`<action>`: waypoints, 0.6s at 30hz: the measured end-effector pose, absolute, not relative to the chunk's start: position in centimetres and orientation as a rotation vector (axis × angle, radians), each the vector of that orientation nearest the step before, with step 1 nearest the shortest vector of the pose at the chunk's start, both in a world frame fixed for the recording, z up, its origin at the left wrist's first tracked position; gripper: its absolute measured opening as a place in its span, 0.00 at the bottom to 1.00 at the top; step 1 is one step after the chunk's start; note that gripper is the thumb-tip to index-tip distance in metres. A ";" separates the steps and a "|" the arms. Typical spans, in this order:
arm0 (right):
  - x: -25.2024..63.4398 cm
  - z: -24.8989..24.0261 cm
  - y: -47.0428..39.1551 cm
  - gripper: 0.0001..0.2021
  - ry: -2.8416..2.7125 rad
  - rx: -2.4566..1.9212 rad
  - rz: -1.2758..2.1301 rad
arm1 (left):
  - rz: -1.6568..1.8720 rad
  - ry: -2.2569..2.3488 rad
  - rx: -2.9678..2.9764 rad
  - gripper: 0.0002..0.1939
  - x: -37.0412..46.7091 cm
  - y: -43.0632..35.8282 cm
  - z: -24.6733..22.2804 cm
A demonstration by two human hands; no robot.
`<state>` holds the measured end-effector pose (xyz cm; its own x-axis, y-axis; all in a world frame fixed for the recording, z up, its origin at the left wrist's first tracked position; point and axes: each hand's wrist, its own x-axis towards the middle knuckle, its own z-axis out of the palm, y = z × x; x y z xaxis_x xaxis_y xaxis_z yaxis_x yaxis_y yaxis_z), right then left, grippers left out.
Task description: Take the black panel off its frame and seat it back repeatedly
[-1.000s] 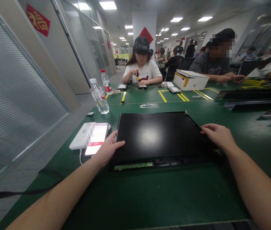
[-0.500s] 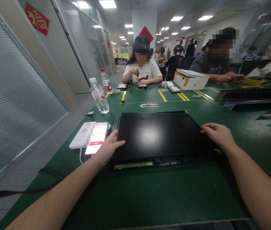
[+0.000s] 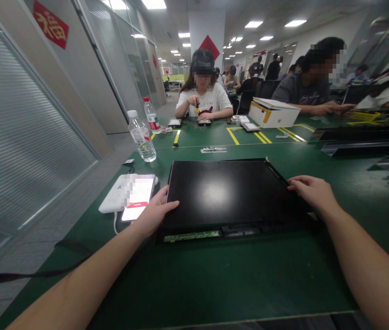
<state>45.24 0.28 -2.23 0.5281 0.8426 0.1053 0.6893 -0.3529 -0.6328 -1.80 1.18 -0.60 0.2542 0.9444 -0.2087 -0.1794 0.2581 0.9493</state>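
A black display panel (image 3: 222, 192) lies face up on the green table in front of me, inside a thin black frame (image 3: 249, 230). Along its near edge a strip of green circuit board (image 3: 191, 236) shows. My left hand (image 3: 156, 208) grips the panel's left edge, thumb on top and fingers at the side, partly hidden. At the right, my right hand (image 3: 309, 192) pinches the frame's right edge between thumb and fingers.
Left of the panel lie a phone (image 3: 137, 201) and a white device (image 3: 113, 195) with a cable. Two water bottles (image 3: 142, 140) (image 3: 152, 117) stand behind. Across the table a person (image 3: 203, 98) works on small devices near a white box (image 3: 273, 113). Long dark strips (image 3: 363, 147) lie right.
My hands and the panel stay nearly in place. The view shifts very slightly, and the person at the right turns their head a little.
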 end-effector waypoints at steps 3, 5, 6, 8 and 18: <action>45.4 -2.4 0.3 0.17 -1.234 -2.136 0.326 | 0.968 1.002 0.987 0.35 -1.8 1.2 -0.7; 45.4 -2.5 0.4 0.18 -1.231 -2.125 0.336 | 0.972 1.015 0.988 0.34 -1.8 1.2 -0.7; 45.5 -2.6 0.4 0.17 -1.226 -2.122 0.342 | 0.975 1.024 0.987 0.34 -1.7 1.2 -0.7; 45.5 -2.6 0.4 0.17 -1.211 -2.120 0.355 | 0.987 1.044 0.984 0.35 -1.6 1.1 -0.5; 45.4 -2.6 0.3 0.17 -1.207 -2.098 0.375 | 0.986 1.093 0.941 0.41 -1.4 0.9 0.2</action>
